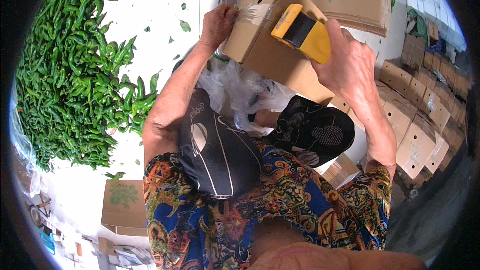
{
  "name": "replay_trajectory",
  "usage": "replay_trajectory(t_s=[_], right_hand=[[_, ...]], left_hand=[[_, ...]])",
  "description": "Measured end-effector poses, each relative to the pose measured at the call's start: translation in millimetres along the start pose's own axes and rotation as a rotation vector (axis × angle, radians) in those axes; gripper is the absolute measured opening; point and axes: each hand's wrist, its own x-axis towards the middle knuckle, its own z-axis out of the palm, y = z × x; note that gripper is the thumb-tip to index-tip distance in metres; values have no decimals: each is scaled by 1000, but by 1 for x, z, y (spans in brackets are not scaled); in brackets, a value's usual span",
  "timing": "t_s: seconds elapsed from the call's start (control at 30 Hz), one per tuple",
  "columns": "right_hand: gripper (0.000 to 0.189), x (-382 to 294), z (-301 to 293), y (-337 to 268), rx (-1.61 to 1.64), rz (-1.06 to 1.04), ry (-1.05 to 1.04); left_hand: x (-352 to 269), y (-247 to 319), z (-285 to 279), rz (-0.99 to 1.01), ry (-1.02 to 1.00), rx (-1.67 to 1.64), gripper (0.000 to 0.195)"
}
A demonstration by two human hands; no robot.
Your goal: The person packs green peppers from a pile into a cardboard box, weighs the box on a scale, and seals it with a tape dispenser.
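Observation:
A brown cardboard box (270, 58) is tilted in front of me, above my knees. A round hole shows in its end, and a shiny strip of clear tape (255, 12) lies across that end. My left hand (220, 22) grips the box's left edge, fingers curled and partly hidden. In my right hand (343, 58) is a yellow hand-held tape dispenser (318, 41) with a black middle part, held against or just over the box's upper side; I cannot tell if it touches. Crumpled clear plastic film (236, 86) lies between the box and my legs.
Green peppers (71, 78) form a large heap on the white surface at left, with loose leaves near it. Flattened cardboard (348, 0) with green print lies at upper right. Several boxes (416, 146) are stacked at right. Another carton (123, 204) stands at lower left.

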Motion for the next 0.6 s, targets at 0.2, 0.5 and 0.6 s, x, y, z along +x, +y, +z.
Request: replay_trajectory(t_s=[0.2, 0.5, 0.6], right_hand=[[46, 1, -3, -1, -8, -14, -11], [49, 0, -8, -5, -24, 23, -63], [50, -1, -8, -5, -10, 25, -43]], left_hand=[[7, -18, -3, 118, -180, 229, 24], [13, -16, -11, -33, -298, 517, 17], [36, 5, -15, 71, 57, 168, 22]])
